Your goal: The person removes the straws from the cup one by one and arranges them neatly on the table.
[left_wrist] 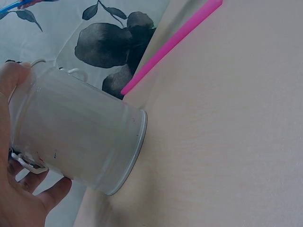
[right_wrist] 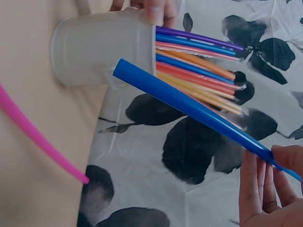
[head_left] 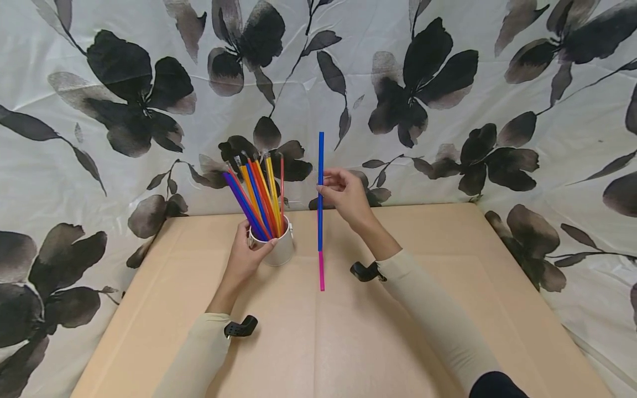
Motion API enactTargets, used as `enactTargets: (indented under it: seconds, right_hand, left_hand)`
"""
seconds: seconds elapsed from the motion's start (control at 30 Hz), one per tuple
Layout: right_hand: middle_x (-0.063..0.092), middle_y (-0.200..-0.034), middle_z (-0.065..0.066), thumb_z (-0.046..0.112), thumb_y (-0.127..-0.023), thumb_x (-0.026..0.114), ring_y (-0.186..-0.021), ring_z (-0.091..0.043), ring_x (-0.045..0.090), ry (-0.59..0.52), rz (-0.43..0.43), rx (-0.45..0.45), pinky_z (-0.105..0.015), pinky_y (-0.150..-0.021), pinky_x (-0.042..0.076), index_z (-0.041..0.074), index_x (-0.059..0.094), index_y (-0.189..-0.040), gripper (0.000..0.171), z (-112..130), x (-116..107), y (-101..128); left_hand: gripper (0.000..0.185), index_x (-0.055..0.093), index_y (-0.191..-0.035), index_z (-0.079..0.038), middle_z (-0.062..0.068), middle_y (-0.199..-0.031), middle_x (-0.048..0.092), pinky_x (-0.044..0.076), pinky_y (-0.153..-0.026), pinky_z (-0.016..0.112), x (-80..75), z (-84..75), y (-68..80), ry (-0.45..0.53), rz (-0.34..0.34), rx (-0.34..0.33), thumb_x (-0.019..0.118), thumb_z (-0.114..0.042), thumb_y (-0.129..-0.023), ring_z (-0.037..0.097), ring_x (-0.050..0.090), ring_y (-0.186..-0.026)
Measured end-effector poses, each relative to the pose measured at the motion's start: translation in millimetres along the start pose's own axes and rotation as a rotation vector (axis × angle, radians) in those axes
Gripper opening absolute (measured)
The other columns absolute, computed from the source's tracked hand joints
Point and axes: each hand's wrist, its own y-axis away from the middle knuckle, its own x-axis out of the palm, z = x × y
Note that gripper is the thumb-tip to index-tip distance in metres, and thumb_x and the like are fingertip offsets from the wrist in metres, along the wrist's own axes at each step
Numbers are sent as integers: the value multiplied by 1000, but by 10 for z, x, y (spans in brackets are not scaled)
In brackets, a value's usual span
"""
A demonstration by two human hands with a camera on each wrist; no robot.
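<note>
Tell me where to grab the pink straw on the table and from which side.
Pinch the pink straw near its middle, from above. It lies flat on the table, thin and with bare surface on both sides, so fingertips can close across it. The right hand, pinching the blue straw, is nearest.

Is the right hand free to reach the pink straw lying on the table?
Probably not: the right hand is pinching the blue straw upright. The pink straw itself lies unobstructed below it.

Head view high, forward-down; both wrist views close, sharing perhaps the cup (left_wrist: pixel 80 137).
</note>
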Motion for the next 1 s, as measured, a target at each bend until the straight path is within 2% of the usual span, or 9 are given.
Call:
enactTargets:
  seconds: [0.1, 0.17, 0.37, 0.53, 0.6, 0.73, 0.9, 1.0]
  right_hand:
    - [64, -106, -14, 5, -93, 72, -92, -21, 67, -2, -1, 20, -28, -77, 61, 0, 62, -127, 35, -79, -60, -11]
    - [64, -106, -15, 4, -93, 72, -92, -21, 67, -23, 5, 36, -30, -77, 62, 0, 62, -128, 36, -126, -99, -21]
    - [64, -105, -13, 4, -94, 71, -88, -20, 69, -43, 14, 73, -45, -83, 61, 1, 61, -129, 37, -254, -218, -50]
    - [65, -107, -14, 5, -94, 71, -91, -24, 68, -24, 26, 111, -54, -88, 57, 2, 60, -131, 39, -367, -301, -70]
    - [65, -108, -15, 5, -94, 70, -92, -24, 68, -15, 27, 128, -53, -88, 58, 2, 59, -132, 39, -415, -315, -66]
    - [65, -107, -16, 3, -94, 70, -92, -23, 68, -13, 22, 162, -54, -87, 58, 1, 59, -131, 38, -513, -337, -55]
    - [67, -106, -15, 2, -95, 69, -95, -25, 69, 35, 34, 199, -45, -83, 61, 2, 60, -130, 37, -633, -354, -32]
    - [66, -107, -16, 2, -95, 68, -98, -28, 69, 52, 38, 215, -47, -84, 61, 1, 60, -130, 36, -697, -367, -17]
  left_hand:
    - [84, 27, -156, -12, 19, -152, 38, 27, -118, 63, 28, 143, -63, -4, -17, 6, 78, -21, -90, 37, 35, -142]
    - [84, 27, -155, -14, 16, -152, 39, 27, -118, 63, 47, 180, -83, -10, -28, 12, 79, -24, -90, 35, 36, -142]
    - [84, 29, -154, -15, 13, -150, 41, 29, -118, 62, 98, 196, -110, -18, -51, 30, 80, -31, -89, 32, 38, -140]
    - [85, 28, -155, -15, 14, -151, 40, 29, -118, 62, 120, 202, -132, -6, -59, 22, 80, -27, -89, 33, 37, -140]
    - [85, 27, -156, -15, 15, -152, 38, 27, -118, 63, 115, 197, -128, -3, -57, 16, 79, -24, -90, 34, 36, -141]
    - [85, 25, -157, -10, 20, -153, 36, 26, -118, 65, 113, 96, -97, -7, -45, 8, 78, -19, -91, 38, 34, -142]
    - [83, 25, -155, -3, 23, -152, 37, 27, -116, 66, 117, -130, -19, -14, -32, 7, 76, -16, -91, 40, 35, -141]
    - [83, 25, -155, -3, 23, -152, 36, 27, -116, 67, 121, -175, -1, -15, -31, 5, 76, -16, -91, 39, 35, -141]
